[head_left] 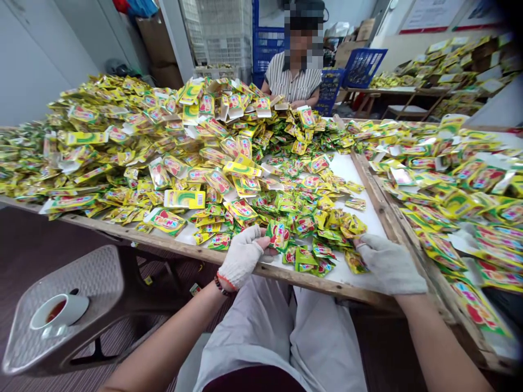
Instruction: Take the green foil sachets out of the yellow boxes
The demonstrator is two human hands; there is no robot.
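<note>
My left hand (245, 253), in a white knit glove with bare fingertips, pinches a small green and yellow sachet (279, 235) printed with red fruit, near the table's front edge. To the right, my right hand (386, 264), also gloved, is curled against the edge of a heap of small sachets (304, 257). A yellow sachet (354, 262) lies against its fingers. Most of those fingers are hidden, so what they grip is unclear. Flat yellow cartons (184, 199) with white flaps lie among the sachets beyond my left hand.
A large pile of cartons and sachets (134, 130) covers the table's left side. A wooden divider (373, 196) separates it from more cartons (469, 201) at right. A co-worker (292, 81) sits opposite. At lower left, a cup of dark tea (61, 311) stands on a plastic stool (98, 272).
</note>
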